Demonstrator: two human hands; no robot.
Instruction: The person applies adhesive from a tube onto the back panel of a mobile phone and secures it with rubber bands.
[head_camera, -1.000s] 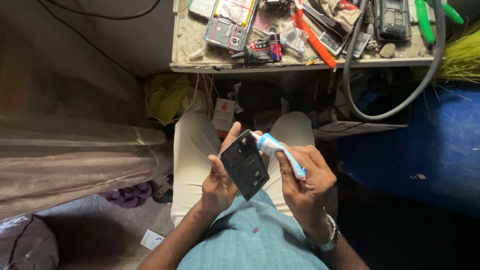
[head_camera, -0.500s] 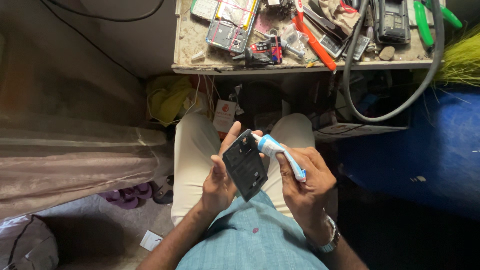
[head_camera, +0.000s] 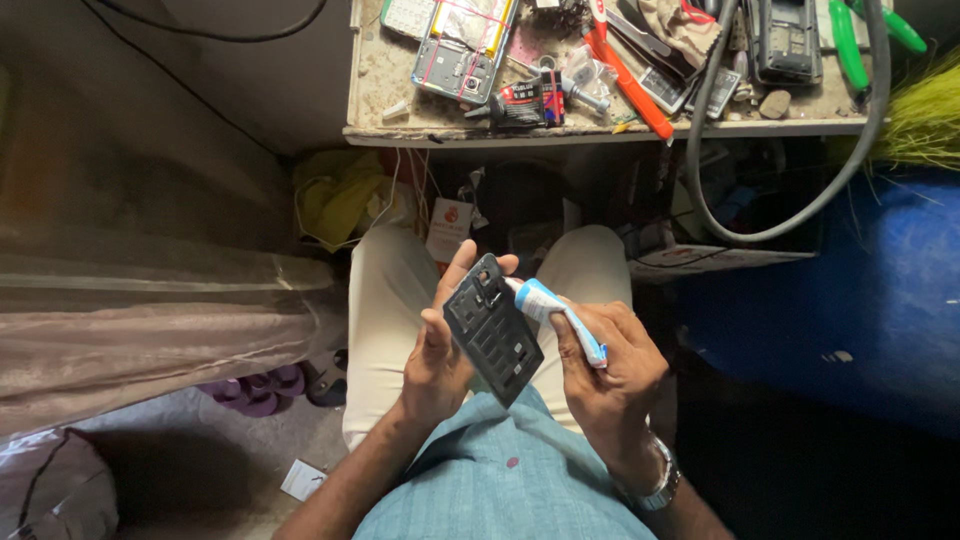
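while the left hand (head_camera: 440, 355) grips the dark phone cover (head_camera: 492, 328) over the lap, the right hand (head_camera: 605, 365) is closed around a glue tube (head_camera: 553, 312), nozzle touching the cover's top edge; a hard squeeze could smear glue.

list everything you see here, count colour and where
dark panel: 1, black, held over the lap
small tube: 1, blue and white, tip at the panel's top edge
workbench: 1, grimy pale top, upper middle
phone parts: several, mixed, on the bench
orange-handled tool: 1, on the bench
green-handled tool: 1, bench right
grey cable: 1, looping below the bench
yellow cloth: 1, under the bench left
left hand: 1, grips the panel
right hand: 1, grips the tube, wristwatch on wrist
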